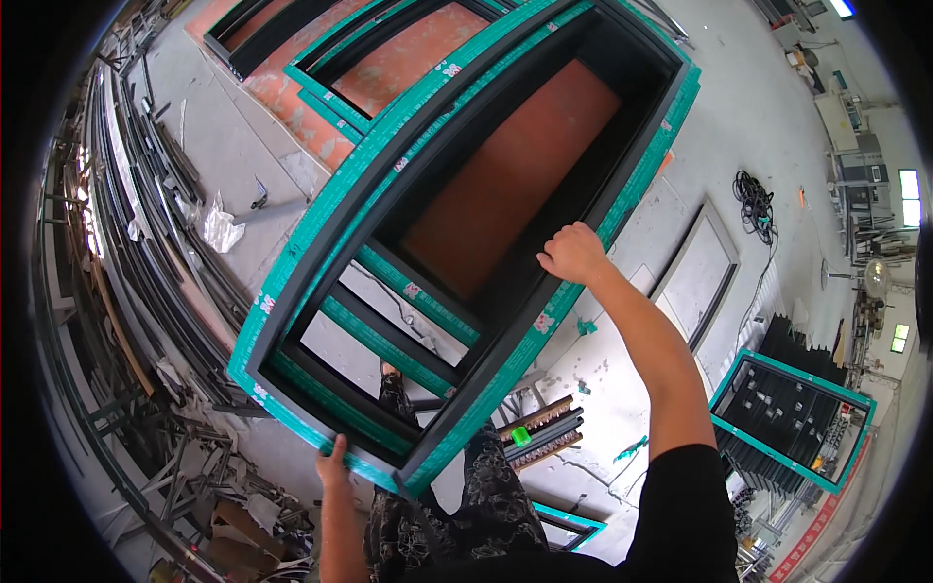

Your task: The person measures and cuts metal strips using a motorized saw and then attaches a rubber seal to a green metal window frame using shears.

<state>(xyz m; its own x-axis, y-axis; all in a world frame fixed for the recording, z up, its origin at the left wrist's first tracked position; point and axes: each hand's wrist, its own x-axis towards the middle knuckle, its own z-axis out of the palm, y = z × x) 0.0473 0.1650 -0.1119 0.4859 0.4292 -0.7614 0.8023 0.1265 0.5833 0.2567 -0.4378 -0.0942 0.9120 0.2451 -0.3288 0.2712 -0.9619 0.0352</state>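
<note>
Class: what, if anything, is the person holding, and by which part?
A large dark window frame with green protective film. The left hand grips its near bottom edge; the right hand grips its right side rail.

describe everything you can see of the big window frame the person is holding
The window frame is a large rectangular one of dark, metal-looking profiles, its outer faces covered in teal protective film with small printed patches. Cross bars split it into one tall opening and smaller ones near the lower end. It has no glass; floor and an orange-red panel show through. It is held tilted above the concrete floor, running from lower left to upper right. The left hand grips its near bottom edge, the right hand its right side rail.
</note>
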